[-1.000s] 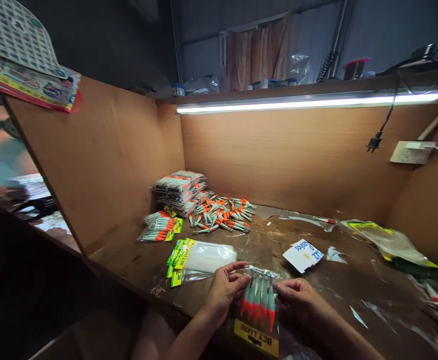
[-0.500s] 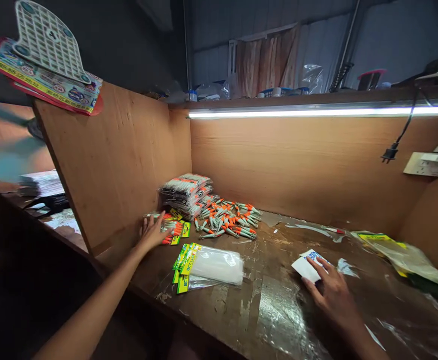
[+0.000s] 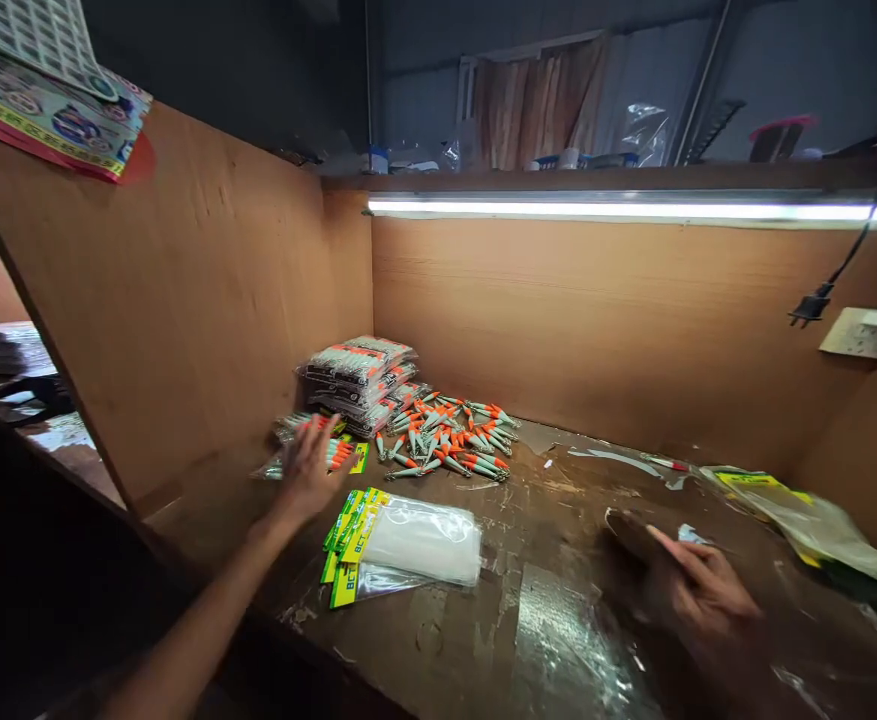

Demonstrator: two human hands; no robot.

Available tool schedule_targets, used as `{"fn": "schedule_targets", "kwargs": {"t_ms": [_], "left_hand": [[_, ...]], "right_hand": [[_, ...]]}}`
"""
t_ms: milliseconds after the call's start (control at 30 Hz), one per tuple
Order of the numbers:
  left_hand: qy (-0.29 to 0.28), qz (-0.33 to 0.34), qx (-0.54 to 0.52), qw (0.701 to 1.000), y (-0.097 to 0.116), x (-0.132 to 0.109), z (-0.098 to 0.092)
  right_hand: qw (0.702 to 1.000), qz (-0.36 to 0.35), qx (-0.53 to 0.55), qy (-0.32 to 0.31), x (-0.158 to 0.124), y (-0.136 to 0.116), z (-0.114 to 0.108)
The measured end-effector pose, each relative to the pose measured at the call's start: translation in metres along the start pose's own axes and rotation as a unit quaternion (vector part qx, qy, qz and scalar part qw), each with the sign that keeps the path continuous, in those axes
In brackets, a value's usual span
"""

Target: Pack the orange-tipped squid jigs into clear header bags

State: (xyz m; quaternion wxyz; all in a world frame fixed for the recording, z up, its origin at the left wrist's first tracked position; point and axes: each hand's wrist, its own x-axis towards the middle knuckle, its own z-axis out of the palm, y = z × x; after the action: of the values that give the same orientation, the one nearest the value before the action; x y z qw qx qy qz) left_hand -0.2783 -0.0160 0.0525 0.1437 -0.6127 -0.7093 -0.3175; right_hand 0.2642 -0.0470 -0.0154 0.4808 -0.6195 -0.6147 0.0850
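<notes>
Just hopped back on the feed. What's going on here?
The person's left hand is spread over the small packs of orange-tipped lures; whether it touches them is unclear. The right hand, blurred, holds a flat piece that looks dark. Between the hands lie flat clear bags with yellow headers. Behind those are a heap of loose lures and a stack of larger packs.

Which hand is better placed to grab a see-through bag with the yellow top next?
Probably the left hand: it's at the filled packets, close to the see-through bags. The right hand is blurred and farther off, beyond the bags' other end.
</notes>
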Motion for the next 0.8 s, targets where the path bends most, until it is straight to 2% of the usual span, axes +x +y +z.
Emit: {"fn": "schedule_targets", "kwargs": {"t_ms": [33,100,133,200,233,300,367,433,467,533,600,633,667,700,800], "left_hand": [[0.004,0.048,-0.053,0.997,0.032,-0.015,-0.005],[-0.041,0.154,-0.145,0.976,0.096,-0.05,-0.013],[-0.064,0.192,-0.177,0.963,0.126,-0.068,-0.015],[-0.133,0.252,-0.195,0.938,0.174,-0.097,-0.013],[-0.154,0.275,-0.196,0.929,0.191,-0.107,-0.009],[-0.177,0.267,-0.186,0.929,0.211,-0.114,0.002],[-0.186,0.236,-0.165,0.94,0.215,-0.106,0.015],[-0.199,0.225,-0.138,0.944,0.21,-0.09,0.026],[-0.209,0.226,-0.125,0.943,0.205,-0.081,0.03],[-0.234,0.236,-0.11,0.937,0.195,-0.065,0.036],[-0.249,0.264,-0.11,0.925,0.187,-0.054,0.043],[-0.251,0.288,-0.113,0.917,0.185,-0.051,0.047],[-0.253,0.317,-0.117,0.906,0.185,-0.05,0.051],[-0.254,0.347,-0.122,0.894,0.185,-0.05,0.055],[-0.255,0.411,-0.131,0.865,0.186,-0.054,0.065]], "right_hand": [[0.998,0.048,0.045,0.01,-0.002,-0.01,-0.001],[0.979,0.137,0.153,-0.015,-0.007,-0.032,0.006],[0.956,0.179,0.226,-0.047,-0.01,-0.041,0.013],[0.883,0.249,0.375,-0.132,-0.013,-0.058,0.031],[0.841,0.277,0.434,-0.168,-0.014,-0.064,0.04],[0.775,0.318,0.505,-0.209,-0.014,-0.072,0.054],[0.751,0.325,0.521,-0.241,-0.01,-0.075,0.061],[0.761,0.306,0.497,-0.284,0.001,-0.074,0.061],[0.778,0.288,0.473,-0.295,0.011,-0.074,0.06],[0.849,0.224,0.403,-0.26,0.038,-0.077,0.056],[0.945,0.105,0.279,-0.136,0.073,-0.09,0.057],[0.976,0.036,0.195,-0.094,0.09,-0.1,0.061],[0.99,-0.029,0.091,-0.105,0.106,-0.113,0.07],[0.982,-0.087,-0.012,-0.165,0.12,-0.127,0.082],[0.949,-0.137,-0.085,-0.272,0.142,-0.171,0.141]]}}
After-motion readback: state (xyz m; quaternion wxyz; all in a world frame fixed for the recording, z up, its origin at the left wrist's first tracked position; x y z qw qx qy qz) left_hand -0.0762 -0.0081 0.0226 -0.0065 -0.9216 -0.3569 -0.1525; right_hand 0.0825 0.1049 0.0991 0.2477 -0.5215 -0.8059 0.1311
